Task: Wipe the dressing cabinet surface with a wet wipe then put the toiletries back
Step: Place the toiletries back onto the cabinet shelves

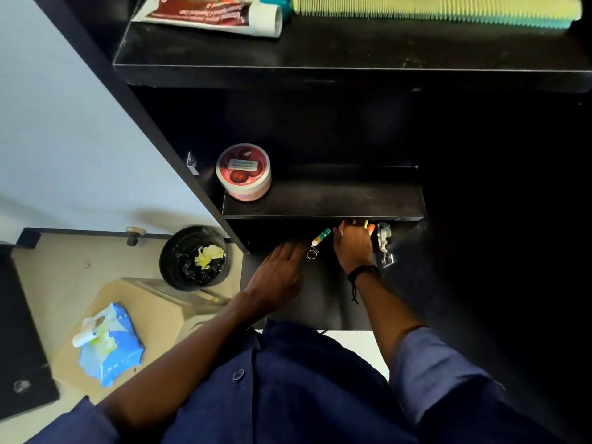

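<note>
Ok, head view: small tube (321, 237) sits on the lower cabinet surface (320, 302) between my hands. Its long axis is diagonal, teal cap toward back-right, key ring toward me, pale body. Left hand (282, 270) flat, fingers straight, just beside it. Right hand (354, 243) reaches under the shelf (323, 200); fingertips hidden, grip can't tell.

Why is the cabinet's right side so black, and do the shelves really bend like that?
Head view: deep shadow swallows the cabinet right of the cream jar; the wide-angle lens bows the top shelf; the toothpaste tube looks blurred; fingertips of the right hand vanish in the dark beneath the middle shelf.
</note>
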The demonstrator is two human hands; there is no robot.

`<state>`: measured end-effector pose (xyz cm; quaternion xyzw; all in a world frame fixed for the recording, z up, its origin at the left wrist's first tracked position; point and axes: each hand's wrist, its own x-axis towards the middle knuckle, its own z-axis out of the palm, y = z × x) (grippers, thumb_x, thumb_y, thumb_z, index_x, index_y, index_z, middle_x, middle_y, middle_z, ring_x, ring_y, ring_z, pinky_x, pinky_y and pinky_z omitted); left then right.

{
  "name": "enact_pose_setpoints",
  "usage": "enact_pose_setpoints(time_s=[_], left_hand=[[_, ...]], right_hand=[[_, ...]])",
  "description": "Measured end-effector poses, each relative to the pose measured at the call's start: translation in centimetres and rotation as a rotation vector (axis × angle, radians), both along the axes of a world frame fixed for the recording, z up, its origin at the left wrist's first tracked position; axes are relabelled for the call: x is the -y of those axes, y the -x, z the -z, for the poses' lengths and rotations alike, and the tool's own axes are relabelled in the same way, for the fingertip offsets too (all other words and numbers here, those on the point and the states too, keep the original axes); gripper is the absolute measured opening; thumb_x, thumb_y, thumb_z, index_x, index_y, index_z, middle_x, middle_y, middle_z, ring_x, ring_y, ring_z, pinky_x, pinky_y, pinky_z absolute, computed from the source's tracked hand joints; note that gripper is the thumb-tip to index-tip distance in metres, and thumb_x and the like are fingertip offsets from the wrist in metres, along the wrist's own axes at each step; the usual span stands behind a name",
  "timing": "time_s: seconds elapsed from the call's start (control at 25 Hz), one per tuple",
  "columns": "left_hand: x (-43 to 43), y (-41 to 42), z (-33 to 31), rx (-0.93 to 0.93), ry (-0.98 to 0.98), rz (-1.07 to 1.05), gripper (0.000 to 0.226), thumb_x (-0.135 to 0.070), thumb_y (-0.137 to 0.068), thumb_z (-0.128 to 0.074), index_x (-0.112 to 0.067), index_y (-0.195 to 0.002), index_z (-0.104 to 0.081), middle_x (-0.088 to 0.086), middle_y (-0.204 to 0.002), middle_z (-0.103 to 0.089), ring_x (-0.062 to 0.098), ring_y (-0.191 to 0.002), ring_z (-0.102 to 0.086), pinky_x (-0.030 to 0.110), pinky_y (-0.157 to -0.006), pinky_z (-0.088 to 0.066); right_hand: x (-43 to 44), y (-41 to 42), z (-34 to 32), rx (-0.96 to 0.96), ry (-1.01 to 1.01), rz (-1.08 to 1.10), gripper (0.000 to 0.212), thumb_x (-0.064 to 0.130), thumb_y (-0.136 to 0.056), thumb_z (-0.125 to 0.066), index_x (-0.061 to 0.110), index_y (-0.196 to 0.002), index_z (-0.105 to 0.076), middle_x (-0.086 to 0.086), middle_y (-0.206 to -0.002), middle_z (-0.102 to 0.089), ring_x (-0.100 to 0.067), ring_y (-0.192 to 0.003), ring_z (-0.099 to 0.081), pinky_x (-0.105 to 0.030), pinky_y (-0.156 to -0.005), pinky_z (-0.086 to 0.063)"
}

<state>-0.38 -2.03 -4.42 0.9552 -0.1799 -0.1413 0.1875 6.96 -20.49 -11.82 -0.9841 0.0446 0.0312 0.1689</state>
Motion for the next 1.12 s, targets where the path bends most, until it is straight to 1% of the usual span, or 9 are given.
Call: enact_pose_setpoints(time_s=[0.2, 0.28, 0.4, 0.56, 0.64, 0.72, 0.8, 0.96, 1.12], left_hand=[[0.3, -0.2, 0.6, -0.096, 0.044, -0.057, 0.057, -0.024, -0.089, -0.055, -0.012, -0.141, -0.035, 0.011, -0.135, -0.044, 0.029, -0.124, -0.043, 0.036, -0.103, -0.038], [0.6, -0.6, 0.7, -0.113, 0.087, -0.095, 0.060, -0.023, -0.088, -0.057, -0.011, -0.142, -0.034, 0.011, -0.138, -0.042, 0.029, -0.127, -0.042, 0.034, -0.104, -0.036], [1.5, -1.1, 0.5, -0.129, 0.163, -0.169, 0.063, -0.028, -0.087, -0.061, -0.010, -0.141, -0.034, 0.012, -0.137, -0.044, 0.030, -0.123, -0.045, 0.039, -0.099, -0.041], [1.9, -1.0, 0.2, -0.134, 0.159, -0.219, 0.048, -0.040, -0.083, -0.065, -0.013, -0.119, -0.048, 0.011, -0.113, -0.063, 0.034, -0.099, -0.062, 0.042, -0.077, -0.051], [1.8, -0.9, 0.0, -0.120, 0.174, -0.248, 0.046, -0.046, -0.083, -0.063, -0.012, -0.111, -0.049, 0.012, -0.104, -0.066, 0.038, -0.092, -0.063, 0.043, -0.071, -0.052], [1.6, -0.8, -0.1, -0.132, 0.205, -0.278, 0.047, -0.052, -0.086, -0.056, -0.011, -0.109, -0.048, 0.014, -0.101, -0.066, 0.038, -0.089, -0.064, 0.043, -0.070, -0.052], [1.2, -0.5, -0.5, -0.115, 0.230, -0.287, 0.050, -0.059, -0.086, -0.046, -0.013, -0.106, -0.051, 0.012, -0.097, -0.066, 0.035, -0.086, -0.064, 0.042, -0.068, -0.052], [0.0, 0.3, -1.0, -0.025, 0.280, -0.285, 0.037, -0.055, -0.085, -0.054, -0.019, -0.088, -0.059, -0.002, -0.082, -0.060, 0.023, -0.074, -0.061, 0.029, -0.057, -0.041], [-1.1, 1.3, -1.6, 0.028, 0.303, -0.277, 0.031, -0.048, -0.083, -0.062, -0.017, -0.088, -0.063, 0.001, -0.087, -0.059, 0.021, -0.072, -0.060, 0.035, -0.058, -0.048]], right_hand=[[1.0, 0.1, -1.4, 0.028, -0.119, 0.005, 0.017, 0.003, -0.087, -0.053, 0.000, -0.098, -0.065, -0.021, -0.097, -0.068, -0.035, -0.092, -0.063, -0.037, -0.079, -0.049], [1.3, 1.0, -2.4, -0.040, -0.388, 0.038, 0.022, 0.007, -0.083, -0.063, 0.004, -0.105, -0.065, -0.015, -0.103, -0.069, -0.029, -0.096, -0.065, -0.038, -0.082, -0.055], [1.1, 2.9, -5.5, -0.253, -0.860, -0.049, 0.034, 0.003, -0.078, -0.074, 0.012, -0.109, -0.065, -0.002, -0.104, -0.069, -0.015, -0.098, -0.067, -0.021, -0.083, -0.055], [1.8, 3.6, -8.2, -0.410, -1.018, -0.124, 0.033, -0.001, -0.078, -0.072, 0.008, -0.110, -0.067, -0.006, -0.105, -0.071, -0.014, -0.094, -0.069, -0.025, -0.085, -0.056], [2.4, 2.8, -7.2, -0.256, -0.880, 0.052, 0.030, -0.005, -0.079, -0.065, 0.007, -0.107, -0.069, -0.011, -0.105, -0.070, -0.020, -0.091, -0.067, -0.035, -0.084, -0.055], [3.2, 1.8, -5.5, -0.059, -0.474, 0.190, 0.022, 0.007, -0.082, -0.061, 0.005, -0.103, -0.068, -0.015, -0.108, -0.066, -0.028, -0.100, -0.062, -0.035, -0.088, -0.051], [3.3, 1.1, -4.2, -0.042, -0.249, 0.205, 0.025, 0.019, -0.088, -0.059, 0.001, -0.105, -0.062, -0.022, -0.113, -0.059, -0.038, -0.110, -0.055, -0.039, -0.093, -0.048], [3.0, -0.3, -2.1, -0.146, -0.046, 0.144, 0.034, 0.027, -0.092, -0.056, 0.001, -0.113, -0.059, -0.023, -0.115, -0.061, -0.039, -0.114, -0.052, -0.040, -0.096, -0.042], [3.5, -0.2, -1.4, -0.153, -0.111, 0.234, 0.034, 0.008, -0.090, -0.056, 0.005, -0.124, -0.057, -0.023, -0.119, -0.061, -0.039, -0.118, -0.050, -0.040, -0.098, -0.043]])
